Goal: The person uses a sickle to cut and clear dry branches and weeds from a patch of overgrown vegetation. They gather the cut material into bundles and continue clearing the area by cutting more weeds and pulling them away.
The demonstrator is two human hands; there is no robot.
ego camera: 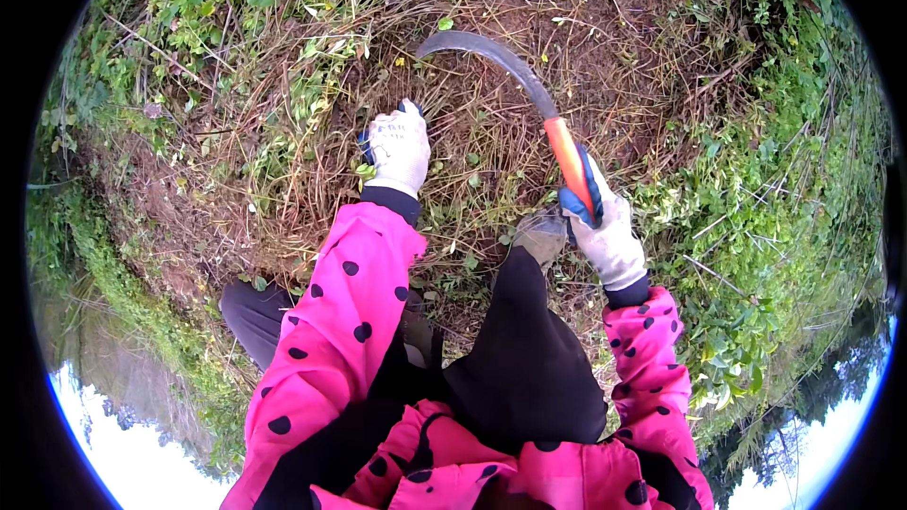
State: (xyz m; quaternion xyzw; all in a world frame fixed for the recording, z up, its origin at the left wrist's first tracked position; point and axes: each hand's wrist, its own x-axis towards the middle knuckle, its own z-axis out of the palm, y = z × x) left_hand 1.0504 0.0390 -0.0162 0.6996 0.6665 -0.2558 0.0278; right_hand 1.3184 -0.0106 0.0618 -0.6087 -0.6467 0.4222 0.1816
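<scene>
My right hand, in a white glove with a blue coated palm, is closed around the orange handle of a sickle. The curved metal blade reaches up and to the left, over the ground beyond my left hand. My left hand, in the same kind of glove, is back up among cut stems and weeds. Its fingers are mostly hidden beneath it, so what it holds cannot be told. A small green leaf lies by its wrist.
Reddish soil with dry stalks lies ahead. Leafy plants grow along the right, and broad-leaved vines at the upper left. My boot stands close below the sickle handle. Thin twigs stick out at the right.
</scene>
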